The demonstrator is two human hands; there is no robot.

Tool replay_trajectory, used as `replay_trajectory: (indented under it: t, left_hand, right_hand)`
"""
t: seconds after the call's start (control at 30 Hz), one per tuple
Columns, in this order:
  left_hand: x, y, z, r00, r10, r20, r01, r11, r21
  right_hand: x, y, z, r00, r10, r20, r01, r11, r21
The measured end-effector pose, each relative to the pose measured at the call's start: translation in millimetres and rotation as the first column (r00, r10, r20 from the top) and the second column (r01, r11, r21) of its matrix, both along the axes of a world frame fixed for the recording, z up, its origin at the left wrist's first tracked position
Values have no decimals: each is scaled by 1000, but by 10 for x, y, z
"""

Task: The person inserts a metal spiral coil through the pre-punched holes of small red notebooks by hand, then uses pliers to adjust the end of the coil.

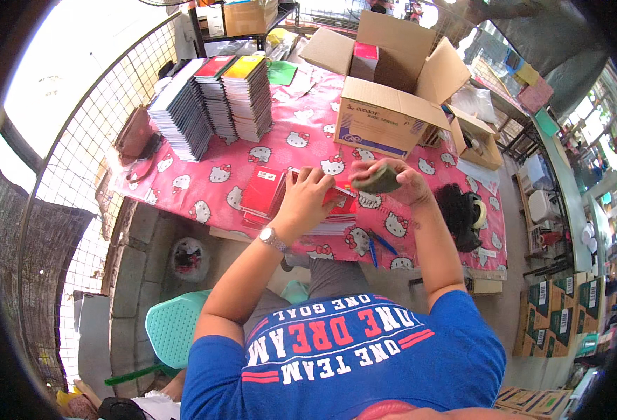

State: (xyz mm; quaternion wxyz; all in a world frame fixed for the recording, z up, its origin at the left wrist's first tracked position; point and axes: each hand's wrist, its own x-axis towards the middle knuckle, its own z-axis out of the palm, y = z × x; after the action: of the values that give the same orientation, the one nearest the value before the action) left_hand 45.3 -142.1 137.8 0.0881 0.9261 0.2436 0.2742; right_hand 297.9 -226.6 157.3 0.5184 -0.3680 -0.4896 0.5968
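In front of me, red spiral notebooks lie in low stacks on a pink patterned tablecloth (203, 183). My left hand (304, 199) is bent over a red notebook (347, 203) on the right-hand stack, fingers curled at its edge. To its left rests another red notebook (261, 191). My right hand (408, 183) is raised just over the right end of that stack, closed round a dark green folded cloth-like pad (380, 180); its exact kind is unclear. Blue pens (373, 250) lie near the table's front edge.
Tall notebook stacks (247, 98) stand at the back left beside a brown bag (135, 133). An open cardboard box (385, 115) sits at the back, with a smaller box (478, 140) to its right. A black bundle and tape roll (478, 212) lie right. A turquoise stool (175, 327) stands below left.
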Motion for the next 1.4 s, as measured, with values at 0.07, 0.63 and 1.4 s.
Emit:
replay_trajectory:
  t: [0.07, 0.63, 1.4]
  left_hand:
    - [38, 3, 73, 998, -67, -7, 67, 998, -22]
    - [55, 170, 86, 981, -177, 82, 188, 968, -166]
    - [-56, 542, 6, 937, -189, 294, 310, 839, -448]
  right_hand:
    - [-64, -34, 327, 959, 275, -65, -265, 955, 134]
    - [23, 172, 321, 934, 329, -141, -308, 940, 148]
    - [-200, 497, 267, 970, 232, 72, -228, 972, -55]
